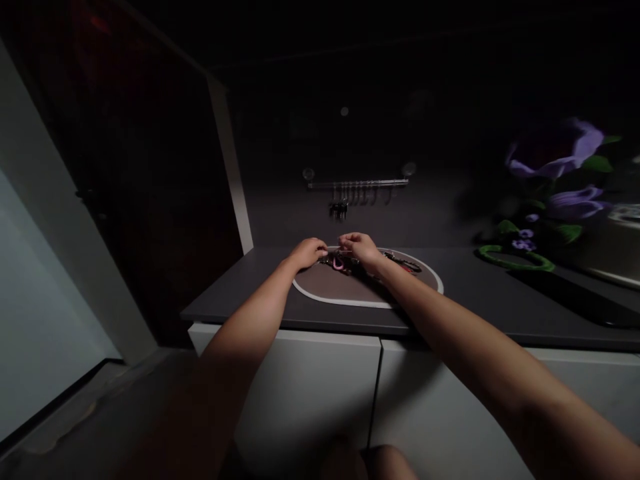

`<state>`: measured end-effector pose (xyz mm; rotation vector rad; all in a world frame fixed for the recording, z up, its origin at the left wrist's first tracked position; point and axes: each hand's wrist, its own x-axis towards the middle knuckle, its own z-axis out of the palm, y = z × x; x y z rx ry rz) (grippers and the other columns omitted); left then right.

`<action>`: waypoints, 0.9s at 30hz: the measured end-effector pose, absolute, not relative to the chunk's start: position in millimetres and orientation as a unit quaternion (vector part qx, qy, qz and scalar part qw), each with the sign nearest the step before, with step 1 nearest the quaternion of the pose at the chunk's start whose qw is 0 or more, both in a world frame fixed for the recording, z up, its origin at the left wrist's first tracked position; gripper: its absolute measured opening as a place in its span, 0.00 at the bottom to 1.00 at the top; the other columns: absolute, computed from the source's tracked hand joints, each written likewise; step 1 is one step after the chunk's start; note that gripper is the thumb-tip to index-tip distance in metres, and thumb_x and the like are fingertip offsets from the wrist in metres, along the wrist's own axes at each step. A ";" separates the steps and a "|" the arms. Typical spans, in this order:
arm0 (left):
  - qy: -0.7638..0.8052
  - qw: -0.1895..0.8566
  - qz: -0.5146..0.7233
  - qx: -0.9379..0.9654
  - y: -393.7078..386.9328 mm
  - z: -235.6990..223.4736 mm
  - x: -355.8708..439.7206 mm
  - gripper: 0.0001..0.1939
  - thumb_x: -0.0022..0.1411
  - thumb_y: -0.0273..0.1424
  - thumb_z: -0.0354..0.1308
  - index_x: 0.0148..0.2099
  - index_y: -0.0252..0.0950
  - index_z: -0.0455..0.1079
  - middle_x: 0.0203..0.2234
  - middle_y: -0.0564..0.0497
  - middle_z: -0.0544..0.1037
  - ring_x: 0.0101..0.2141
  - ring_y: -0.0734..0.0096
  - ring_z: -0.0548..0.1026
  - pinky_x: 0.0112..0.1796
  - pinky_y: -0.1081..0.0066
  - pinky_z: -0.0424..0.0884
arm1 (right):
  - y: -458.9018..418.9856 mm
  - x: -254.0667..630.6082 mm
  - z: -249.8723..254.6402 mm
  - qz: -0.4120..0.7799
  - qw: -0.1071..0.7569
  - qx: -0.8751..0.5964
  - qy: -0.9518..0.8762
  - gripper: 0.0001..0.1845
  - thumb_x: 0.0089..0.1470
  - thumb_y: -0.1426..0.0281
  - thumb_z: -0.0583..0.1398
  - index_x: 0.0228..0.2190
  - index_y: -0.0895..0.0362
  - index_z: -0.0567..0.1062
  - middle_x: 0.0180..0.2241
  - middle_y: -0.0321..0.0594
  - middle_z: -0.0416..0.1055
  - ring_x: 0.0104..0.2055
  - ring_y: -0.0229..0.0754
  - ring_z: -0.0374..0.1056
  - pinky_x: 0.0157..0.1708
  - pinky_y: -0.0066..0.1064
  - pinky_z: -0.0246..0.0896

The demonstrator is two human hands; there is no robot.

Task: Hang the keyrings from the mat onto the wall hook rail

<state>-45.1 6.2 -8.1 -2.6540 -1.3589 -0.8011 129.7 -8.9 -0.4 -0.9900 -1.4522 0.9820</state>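
My left hand [309,253] is at the left part of an oval mat [345,291], its fingers curled and pressed together beside a small dark bundle. To its right, my right hand [361,249] has thumb and fingers pinched together just above the mat. What either hand holds is too small and dark to make out. A pink loop [339,263], shaped like a carabiner, lies between the two hands. Behind my right wrist, a dark braided cord [407,264] with a bit of red lies on the mat, partly covered by my forearm.
On the wall behind, a metal rail [357,184] carries several hooks, with dark keys or clips [340,209] hanging from it. Purple flowers [555,157], a green ring [515,260] and a flat black object [575,293] are on the counter at right. White cabinets [310,387] are below.
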 end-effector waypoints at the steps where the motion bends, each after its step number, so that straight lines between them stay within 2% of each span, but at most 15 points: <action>1: -0.442 0.029 -0.254 -0.860 5.7 -8.0 -45.3 0.12 0.54 0.31 0.51 0.39 0.35 0.72 0.36 0.47 0.75 0.38 0.69 0.70 0.41 0.72 0.63 | -9.3 131.7 -3.5 0.359 0.514 -0.426 -0.652 0.02 0.44 0.76 0.57 0.25 0.60 0.70 0.22 0.34 0.68 0.25 0.31 0.62 0.31 0.24 0.60; 4: -0.445 0.032 -0.237 -0.863 5.2 -8.3 -45.6 0.12 0.54 0.31 0.51 0.39 0.35 0.73 0.35 0.47 0.75 0.37 0.69 0.70 0.39 0.73 0.63 | -8.2 137.9 -8.8 0.190 0.427 -0.463 -0.754 0.04 0.44 0.75 0.58 0.26 0.59 0.73 0.27 0.37 0.72 0.31 0.35 0.65 0.37 0.26 0.58; 7: -0.451 0.028 -0.228 -0.863 7.6 -10.2 -46.1 0.12 0.54 0.31 0.52 0.38 0.34 0.73 0.34 0.47 0.75 0.36 0.68 0.70 0.38 0.73 0.63 | -5.8 140.7 -9.4 0.106 0.357 -0.464 -0.804 0.08 0.45 0.73 0.58 0.30 0.58 0.75 0.31 0.39 0.73 0.34 0.37 0.66 0.38 0.26 0.56; 15: -0.470 -0.014 -0.247 -0.848 14.4 -15.6 -45.5 0.09 0.52 0.29 0.53 0.34 0.31 0.73 0.29 0.49 0.75 0.32 0.72 0.70 0.34 0.74 0.62 | -2.0 135.3 -9.0 0.067 0.291 -0.457 -0.838 0.10 0.47 0.73 0.57 0.34 0.57 0.76 0.34 0.39 0.74 0.35 0.37 0.66 0.37 0.24 0.55; 21: -0.489 -0.084 -0.279 -0.823 14.7 -15.1 -43.0 0.08 0.51 0.28 0.54 0.31 0.30 0.72 0.26 0.50 0.75 0.29 0.74 0.69 0.33 0.74 0.62 | 5.6 134.1 -12.4 0.057 0.256 -0.438 -0.860 0.09 0.47 0.72 0.57 0.32 0.57 0.76 0.33 0.38 0.74 0.34 0.37 0.67 0.35 0.23 0.55; 27: -0.495 -0.195 -0.364 -0.765 14.9 -16.5 -40.9 0.07 0.52 0.28 0.54 0.30 0.29 0.71 0.23 0.51 0.73 0.24 0.77 0.67 0.32 0.74 0.63 | 7.5 133.1 -13.8 0.048 0.258 -0.452 -0.852 0.09 0.47 0.72 0.58 0.32 0.56 0.76 0.33 0.39 0.74 0.34 0.38 0.66 0.34 0.24 0.54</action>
